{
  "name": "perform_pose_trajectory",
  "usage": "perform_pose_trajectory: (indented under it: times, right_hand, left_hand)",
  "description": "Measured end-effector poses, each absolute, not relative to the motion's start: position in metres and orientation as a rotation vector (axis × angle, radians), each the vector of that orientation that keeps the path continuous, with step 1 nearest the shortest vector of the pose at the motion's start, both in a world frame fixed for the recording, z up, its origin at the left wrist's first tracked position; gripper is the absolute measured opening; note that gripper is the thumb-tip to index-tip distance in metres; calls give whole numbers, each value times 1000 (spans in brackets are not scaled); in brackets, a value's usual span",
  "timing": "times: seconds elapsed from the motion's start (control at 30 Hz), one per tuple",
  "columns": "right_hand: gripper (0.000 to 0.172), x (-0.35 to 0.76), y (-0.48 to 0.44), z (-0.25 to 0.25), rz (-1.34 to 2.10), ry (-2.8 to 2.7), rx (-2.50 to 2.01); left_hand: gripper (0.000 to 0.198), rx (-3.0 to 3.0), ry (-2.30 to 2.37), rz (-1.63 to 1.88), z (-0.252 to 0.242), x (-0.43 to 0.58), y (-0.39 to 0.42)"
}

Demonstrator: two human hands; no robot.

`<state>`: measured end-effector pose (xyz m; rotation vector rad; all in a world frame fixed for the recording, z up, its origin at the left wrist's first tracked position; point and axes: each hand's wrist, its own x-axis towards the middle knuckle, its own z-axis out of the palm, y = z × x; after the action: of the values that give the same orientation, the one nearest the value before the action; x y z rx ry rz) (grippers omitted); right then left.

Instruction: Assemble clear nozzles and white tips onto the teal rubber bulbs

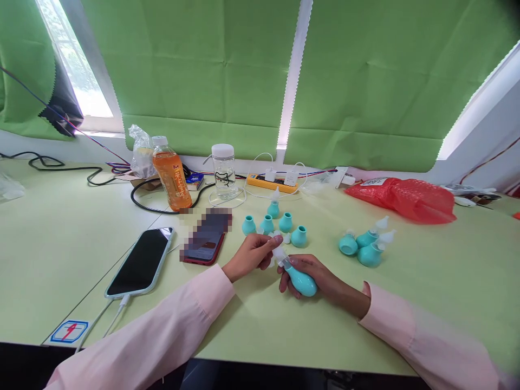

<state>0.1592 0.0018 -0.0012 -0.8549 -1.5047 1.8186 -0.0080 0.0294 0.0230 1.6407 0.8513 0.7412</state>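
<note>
My right hand (pixel 311 271) is wrapped round the turquoise rubber bulb of a nasal aspirator (pixel 303 280), its clear nozzle tilted up to the left. At that end, the thumb and fingers of my left hand (pixel 257 252) pinch the nozzle tip (pixel 279 251). Just beyond my hands stand several open turquoise bulbs, among them one bulb (pixel 299 236) to the right and another bulb (pixel 248 225) to the left. Small clear pieces (pixel 286 237) lie among them, partly hidden by my left hand. Behind these is an upright aspirator (pixel 273 207) with its nozzle on.
Three aspirators (pixel 370 253) lie grouped at the right, before a red plastic bag (pixel 402 197). To the left are a phone with a cable (pixel 141 260) and a red-cased phone (pixel 207 238). An orange drink bottle (pixel 173 179), clear jar (pixel 225 173) and power strip (pixel 270 184) stand behind.
</note>
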Motion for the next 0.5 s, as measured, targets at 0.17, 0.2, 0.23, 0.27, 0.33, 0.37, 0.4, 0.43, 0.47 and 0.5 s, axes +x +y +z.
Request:
perform_pose_trajectory:
  times: [0.17,0.2,0.23,0.27,0.33,0.37,0.4,0.43,0.47,0.5]
  right_hand:
    - [34,158,0,0,1866,-1491,-850]
    - [34,158,-1,0,1874,-1487,-844]
    - [35,158,-1,0,1880,-1484,-832]
    - [35,158,0,0,1885,-1482,-819]
    - [36,158,0,-1,1895,-1477,-802]
    - [36,158,0,-1,1903,-1476,-796]
    - [37,158,0,-1,1907,-1476,-794]
    - [36,158,0,-1,1903,-1478,-795]
    - [36,158,1,-1,1891,-1479,-795]
    - [35,158,1,0,1874,-1481,-790]
  left_hand:
    - [47,1658,773,683,21,-10,31]
    - [48,1655,771,681,21,-10,30]
    - [48,1645,769,675,21,-10,30]
    - [48,1629,767,667,22,-10,30]
    - [48,1589,767,652,23,-10,29]
    - [48,1567,767,647,23,-10,29]
    - [47,1541,767,644,23,-10,30]
    - [47,1505,767,647,23,-10,30]
    - [46,1462,764,658,22,-10,31]
    - [46,1421,758,675,22,-10,32]
